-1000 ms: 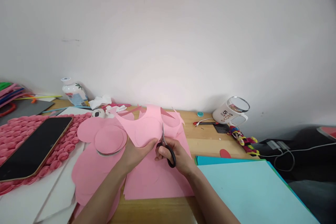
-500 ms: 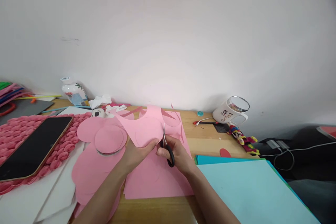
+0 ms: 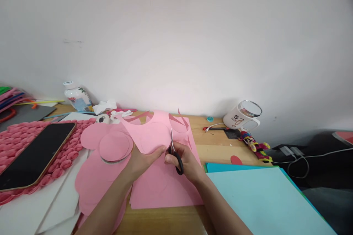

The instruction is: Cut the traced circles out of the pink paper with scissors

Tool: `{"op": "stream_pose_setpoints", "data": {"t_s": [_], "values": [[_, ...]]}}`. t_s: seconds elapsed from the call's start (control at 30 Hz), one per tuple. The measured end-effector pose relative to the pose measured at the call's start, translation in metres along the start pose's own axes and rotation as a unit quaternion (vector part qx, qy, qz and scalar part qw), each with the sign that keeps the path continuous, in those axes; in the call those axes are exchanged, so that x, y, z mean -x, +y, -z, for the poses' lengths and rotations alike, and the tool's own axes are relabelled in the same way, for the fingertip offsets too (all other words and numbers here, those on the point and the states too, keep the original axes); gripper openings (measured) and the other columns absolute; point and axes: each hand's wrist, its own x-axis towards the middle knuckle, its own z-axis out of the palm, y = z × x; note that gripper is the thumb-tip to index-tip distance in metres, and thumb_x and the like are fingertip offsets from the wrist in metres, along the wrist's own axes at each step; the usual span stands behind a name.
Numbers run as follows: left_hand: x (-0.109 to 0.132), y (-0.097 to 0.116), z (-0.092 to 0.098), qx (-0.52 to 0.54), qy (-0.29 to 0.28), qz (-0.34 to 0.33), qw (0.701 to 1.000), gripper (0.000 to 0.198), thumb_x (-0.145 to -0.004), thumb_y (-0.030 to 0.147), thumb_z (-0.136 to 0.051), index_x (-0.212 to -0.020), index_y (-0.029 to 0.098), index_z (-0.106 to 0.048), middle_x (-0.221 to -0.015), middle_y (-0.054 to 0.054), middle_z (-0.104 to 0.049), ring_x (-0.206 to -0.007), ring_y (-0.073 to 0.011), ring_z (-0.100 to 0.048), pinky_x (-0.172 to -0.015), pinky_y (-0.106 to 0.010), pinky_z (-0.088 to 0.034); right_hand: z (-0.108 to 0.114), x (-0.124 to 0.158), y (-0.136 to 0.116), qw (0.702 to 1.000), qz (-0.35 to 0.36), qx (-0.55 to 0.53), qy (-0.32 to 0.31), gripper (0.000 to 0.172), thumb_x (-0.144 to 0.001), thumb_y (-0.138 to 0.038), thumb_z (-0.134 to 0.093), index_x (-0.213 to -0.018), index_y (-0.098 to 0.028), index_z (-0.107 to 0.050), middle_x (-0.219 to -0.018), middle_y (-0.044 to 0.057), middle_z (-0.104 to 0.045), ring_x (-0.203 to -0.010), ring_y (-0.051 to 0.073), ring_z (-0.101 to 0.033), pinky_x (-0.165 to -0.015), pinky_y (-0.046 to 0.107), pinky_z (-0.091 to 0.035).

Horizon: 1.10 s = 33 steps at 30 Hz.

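A partly cut piece of pink paper (image 3: pixel 156 136) is raised over a stack of pink sheets (image 3: pixel 165 196), and my left hand (image 3: pixel 145 159) pinches its lower edge. Black-handled scissors (image 3: pixel 178 161) are gripped in my right hand (image 3: pixel 186 159), their blades pointing away from me along the paper's right side. A faint round outline shows on the paper. The thumbs of both hands nearly meet near the scissors' pivot. To the left lie large pink cut-out shapes (image 3: pixel 96 178) with pink circles (image 3: pixel 114 146) on top.
A phone (image 3: pixel 37 156) rests on a pink textured mat (image 3: pixel 66 154) at left. Light blue sheets (image 3: pixel 259 194) lie at right. Behind them are a white mug (image 3: pixel 238 117) and a small doll (image 3: pixel 255 147). A white bottle (image 3: pixel 77 97) stands near the wall.
The thin pink strips at the paper's back edge have shifted slightly. My hands and the scissors are in nearly the same place.
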Motion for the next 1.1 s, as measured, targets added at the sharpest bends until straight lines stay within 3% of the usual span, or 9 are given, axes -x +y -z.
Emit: {"op": "stream_pose_setpoints", "data": {"t_s": [0.43,0.63,0.97,1.1], "values": [[0.0,0.006,0.001,0.017,-0.009,-0.009,1.0,0.033,-0.065,0.034,-0.069,-0.093,0.018,-0.065,-0.096,-0.008,-0.071,-0.098,-0.026,-0.064,-0.085,-0.04,-0.053,-0.004,0.0,-0.004,1.0,-0.01,0.005,0.008,0.033,-0.063,-0.045,-0.073,-0.071,-0.018,-0.057,-0.064,-0.003,-0.046,-0.058,0.011,-0.043,-0.056,0.025,-0.043],[0.001,0.006,-0.001,0.029,0.023,-0.016,0.999,0.028,-0.063,0.032,-0.069,-0.086,0.017,-0.066,-0.089,-0.007,-0.072,-0.089,-0.0261,-0.066,-0.079,-0.04,-0.055,-0.004,0.0,-0.003,1.0,-0.008,0.011,0.016,0.029,-0.065,-0.041,-0.073,-0.069,-0.017,-0.057,-0.061,-0.004,-0.047,-0.055,0.01,-0.047,-0.054,0.024,-0.045],[0.0,0.013,0.001,0.03,-0.015,-0.045,0.998,0.026,-0.067,0.031,-0.063,-0.089,0.017,-0.065,-0.091,-0.007,-0.072,-0.092,-0.0258,-0.065,-0.079,-0.039,-0.055,-0.005,0.001,-0.002,1.0,-0.002,0.005,0.008,0.026,-0.069,-0.038,-0.07,-0.068,-0.017,-0.055,-0.056,-0.005,-0.046,-0.051,0.01,-0.046,-0.053,0.025,-0.046],[-0.002,0.01,0.003,0.03,-0.024,-0.062,0.997,0.034,-0.067,0.029,-0.064,-0.098,0.017,-0.063,-0.093,-0.007,-0.071,-0.092,-0.0246,-0.064,-0.08,-0.038,-0.054,-0.005,0.001,-0.002,1.0,0.0,-0.002,0.004,0.025,-0.071,-0.037,-0.069,-0.066,-0.017,-0.055,-0.056,-0.006,-0.044,-0.05,0.009,-0.045,-0.052,0.025,-0.045]]}}
